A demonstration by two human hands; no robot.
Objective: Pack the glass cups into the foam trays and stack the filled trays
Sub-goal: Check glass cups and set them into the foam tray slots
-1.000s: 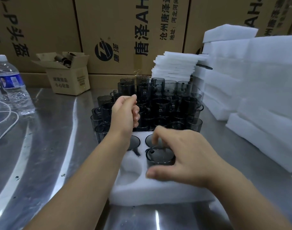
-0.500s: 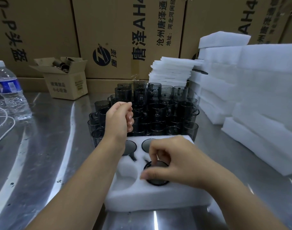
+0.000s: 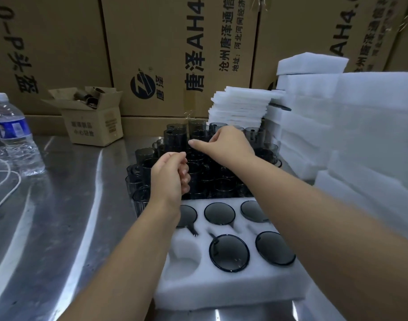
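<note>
Foam tray (image 3: 223, 288) lies on the steel table (image 3: 59, 216) at the near edge, six pockets in two rows. Five pockets each hold a dark glass cup: three in the far row, the leftmost partly hidden by the left wrist, plus the near middle cup (image 3: 229, 253) and the near right cup (image 3: 274, 247). The near left pocket (image 3: 184, 260) has no cup in it. Loose glass cups (image 3: 198, 181) stand packed together just behind the tray. Left hand (image 3: 170, 177) hovers over the front of this group, fingers curled toward the palm, nothing visible in them. Right hand (image 3: 223, 142) reaches over the back of the group, thumb straight, fingers bent down among the rims; whether it grips a cup cannot be told. Stacked foam blocks (image 3: 360, 135) stand to the right, thin foam sheets (image 3: 240, 107) behind the cups. A water bottle (image 3: 10, 135) and small open carton (image 3: 91, 119) stand at left.
</note>
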